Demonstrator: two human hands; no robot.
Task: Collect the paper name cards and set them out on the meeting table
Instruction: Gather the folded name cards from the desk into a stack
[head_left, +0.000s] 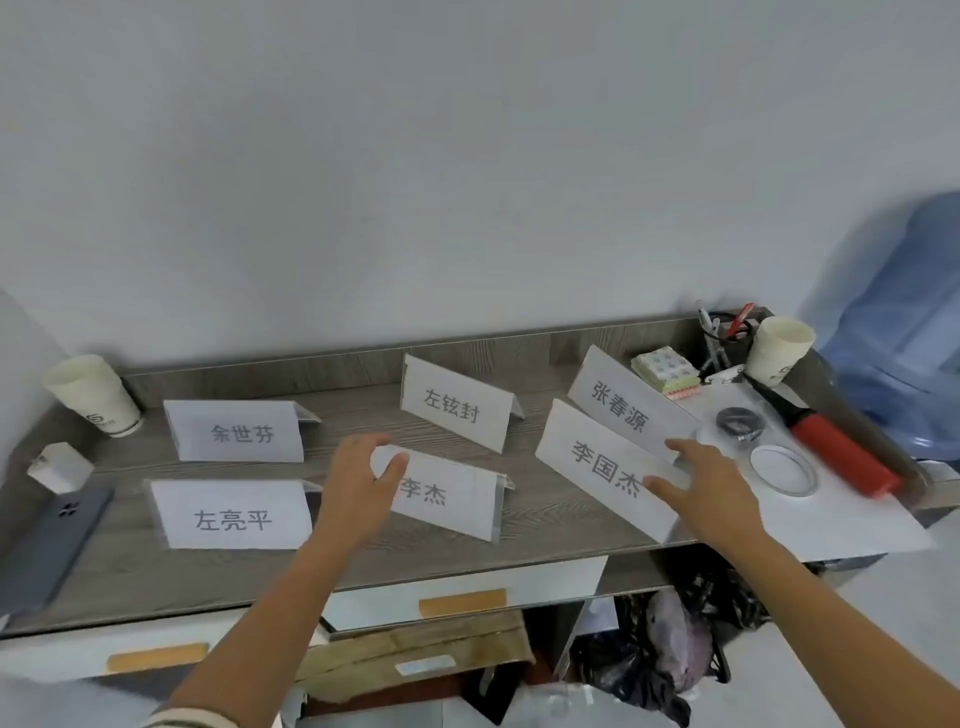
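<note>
Several white paper name cards with black Chinese characters stand folded like tents on a grey wood desk (363, 566). Two stand at the left (236, 431) (234, 517), one at the back middle (452, 402), one at the front middle (447, 493), and two at the right (621, 405) (602, 470). My left hand (358, 486) is spread open over the left end of the front middle card, fingers around its top edge. My right hand (711, 491) is open, its fingertips on the right end of the near right-hand card.
A paper cup (93, 395), a white charger (60, 467) and a phone (47, 545) lie at the desk's left. At the right are a pen holder (724, 332), sticky notes (667, 371), another cup (779, 351), tape rolls (784, 470), a red pump (841, 452) and a water jug (904, 322). Drawers and bags sit below.
</note>
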